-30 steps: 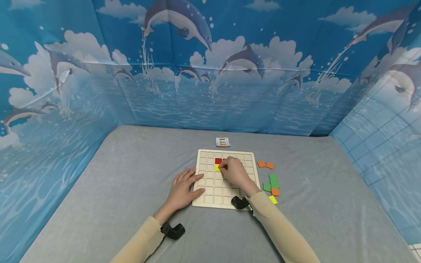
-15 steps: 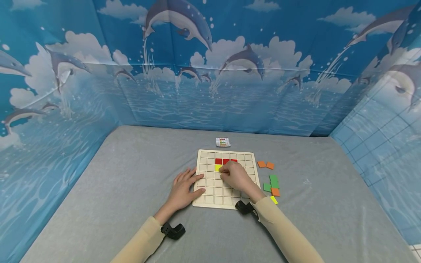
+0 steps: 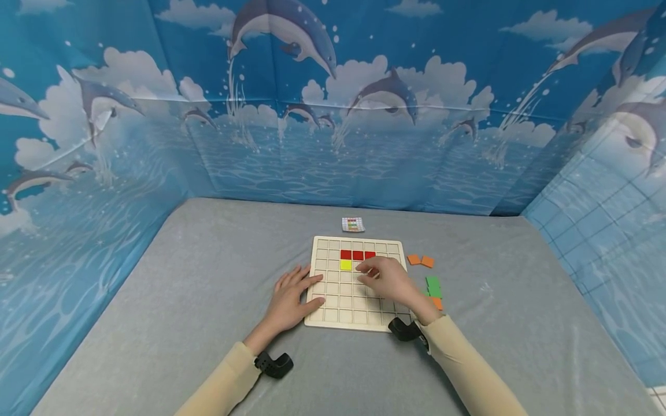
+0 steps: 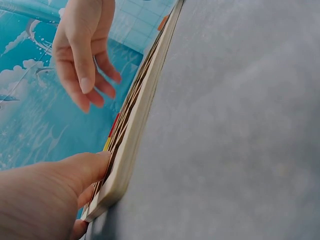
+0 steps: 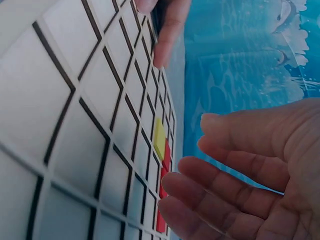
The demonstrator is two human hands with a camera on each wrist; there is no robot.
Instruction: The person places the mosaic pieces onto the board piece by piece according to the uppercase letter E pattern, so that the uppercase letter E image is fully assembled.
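A wooden grid board (image 3: 346,300) lies on the grey table. Three red tiles (image 3: 357,255) sit in a row in its cells, with one yellow tile (image 3: 346,264) below the leftmost. My left hand (image 3: 291,297) rests at the board's left edge; its thumb and index finger lie on the frame, as the left wrist view also shows. Over the board hovers my right hand (image 3: 387,280), just right of the yellow tile. In the right wrist view its fingers (image 5: 220,190) are loosely bent and apart, holding nothing.
Behind the board lies a small card (image 3: 352,224) printed with a coloured grid pattern. To the right of the board are two orange tiles (image 3: 420,261), green tiles (image 3: 433,285) and another orange tile (image 3: 437,303). A dolphin-print curtain (image 3: 333,150) encloses the table.
My right hand has drawn back to the right from the yellow tile, uncovering it and the red row. Its forearm now hides the loose yellow tile. My left hand has stayed put.
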